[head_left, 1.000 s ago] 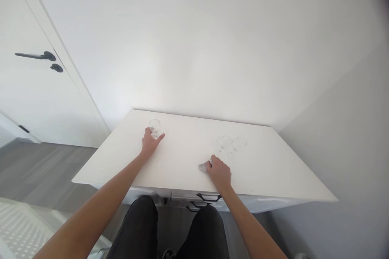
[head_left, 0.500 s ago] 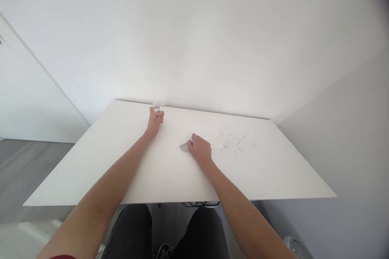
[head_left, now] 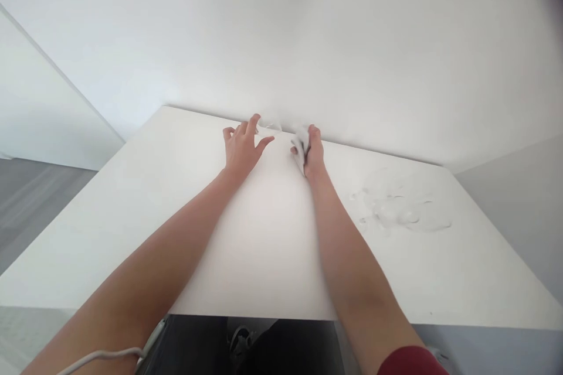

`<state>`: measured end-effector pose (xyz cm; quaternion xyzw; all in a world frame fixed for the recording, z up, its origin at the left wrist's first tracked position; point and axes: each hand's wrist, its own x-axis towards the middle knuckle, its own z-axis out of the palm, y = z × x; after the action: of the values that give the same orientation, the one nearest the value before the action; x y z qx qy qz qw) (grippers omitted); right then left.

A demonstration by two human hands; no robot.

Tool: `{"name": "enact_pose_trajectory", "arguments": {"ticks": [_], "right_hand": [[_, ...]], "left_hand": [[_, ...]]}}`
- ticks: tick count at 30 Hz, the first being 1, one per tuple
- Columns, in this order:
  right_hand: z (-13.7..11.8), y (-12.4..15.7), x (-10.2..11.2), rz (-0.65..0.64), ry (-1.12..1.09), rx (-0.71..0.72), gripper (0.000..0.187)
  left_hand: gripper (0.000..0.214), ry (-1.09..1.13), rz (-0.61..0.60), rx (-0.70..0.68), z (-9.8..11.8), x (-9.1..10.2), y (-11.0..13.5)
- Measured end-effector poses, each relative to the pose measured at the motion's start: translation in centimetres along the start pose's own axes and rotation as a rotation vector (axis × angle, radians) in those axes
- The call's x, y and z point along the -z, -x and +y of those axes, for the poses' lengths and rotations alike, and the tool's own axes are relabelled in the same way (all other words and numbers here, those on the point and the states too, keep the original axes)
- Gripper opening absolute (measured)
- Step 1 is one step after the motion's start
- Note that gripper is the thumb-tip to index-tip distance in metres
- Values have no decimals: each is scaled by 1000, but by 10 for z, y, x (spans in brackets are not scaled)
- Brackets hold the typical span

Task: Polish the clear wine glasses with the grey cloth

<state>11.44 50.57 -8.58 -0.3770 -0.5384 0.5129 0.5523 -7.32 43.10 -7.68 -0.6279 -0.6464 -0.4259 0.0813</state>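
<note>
My left hand (head_left: 243, 145) is open, its fingers spread over the far part of the white table (head_left: 259, 246). Just right of its fingertips, at the table's back edge, is a small clear see-through object (head_left: 270, 127); I cannot make out its kind, nor whether a finger touches it. My right hand (head_left: 314, 152) is closed around a crumpled light grey cloth (head_left: 301, 145), near the back edge and right of the clear object. To the right on the tabletop lie wet-looking smears and rings (head_left: 398, 211).
A white wall (head_left: 281, 41) rises right behind the table, and another wall (head_left: 528, 187) stands at the right. Grey flooring (head_left: 39, 205) shows at the left. A pale cable (head_left: 103, 355) crosses by my left forearm. Below the front edge a shoe (head_left: 240, 340) shows.
My left hand has let go of the clear object and spread its fingers. My right hand has moved forward with the cloth to the back edge. The view has come closer to the table.
</note>
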Motion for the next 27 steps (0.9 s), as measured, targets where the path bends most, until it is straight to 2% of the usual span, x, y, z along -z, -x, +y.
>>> {"name": "enact_pose_trajectory", "arguments": {"ticks": [2, 4, 7, 9, 14, 16, 18, 22, 24, 27], "right_hand": [[0, -1, 2, -67, -127, -10, 61], [1, 1, 4, -93, -155, 15, 72], [4, -1, 6, -29, -170, 4, 86], [9, -7, 7, 34, -197, -28, 78], [23, -21, 5, 171, -335, -18, 37], [26, -22, 6, 185, -335, 31, 35], [27, -22, 8, 201, -290, 80, 43], [26, -21, 14, 314, -234, 112, 49], [24, -19, 12, 266, -204, 112, 44], [18, -11, 5, 37, -104, 170, 39]], "left_hand": [[55, -4, 31, 17, 0, -1, 0], [55, 3, 45, 36, 0, -1, 1], [54, 11, 51, 51, 0, -2, 1], [53, 13, 45, 34, 1, -2, 1], [53, 13, -9, -40, 5, -3, 1], [54, 16, -17, -49, 6, -3, 1], [55, 12, -13, -49, 6, -3, 0], [55, -11, -31, -65, 5, -4, 0], [55, -19, -47, -75, 3, -5, 0], [54, -27, -63, -83, 1, -7, 0]]}}
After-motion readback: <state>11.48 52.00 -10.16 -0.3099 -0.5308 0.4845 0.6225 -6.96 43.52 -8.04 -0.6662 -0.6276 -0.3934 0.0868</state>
